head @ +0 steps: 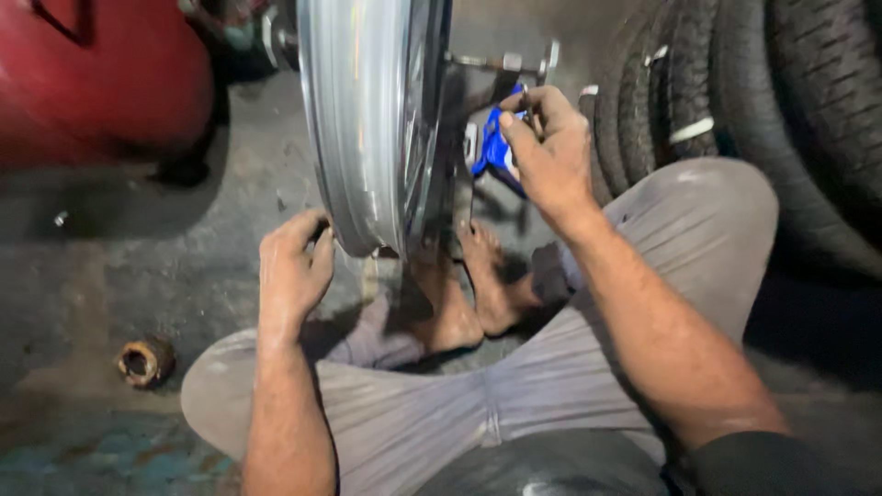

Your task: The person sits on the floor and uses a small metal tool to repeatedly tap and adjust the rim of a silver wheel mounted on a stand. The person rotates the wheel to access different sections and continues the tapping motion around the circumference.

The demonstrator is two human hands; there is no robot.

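Note:
A bare silver wheel rim (360, 119) stands upright on the floor between my crossed legs. My left hand (292, 268) grips the rim's lower left edge. My right hand (549, 152) is raised at the rim's right side, fingers pinched on a blue piece (493, 149) near the hub. A bolt with a nut (503, 62) sticks out from the hub just above that hand. My bare feet (473, 294) rest under the rim.
Several black tyres (753, 110) lean in a stack at the right. A red rounded tank (96, 78) sits at the upper left. A rusty short pipe piece (144, 361) lies on the stained concrete floor at the lower left.

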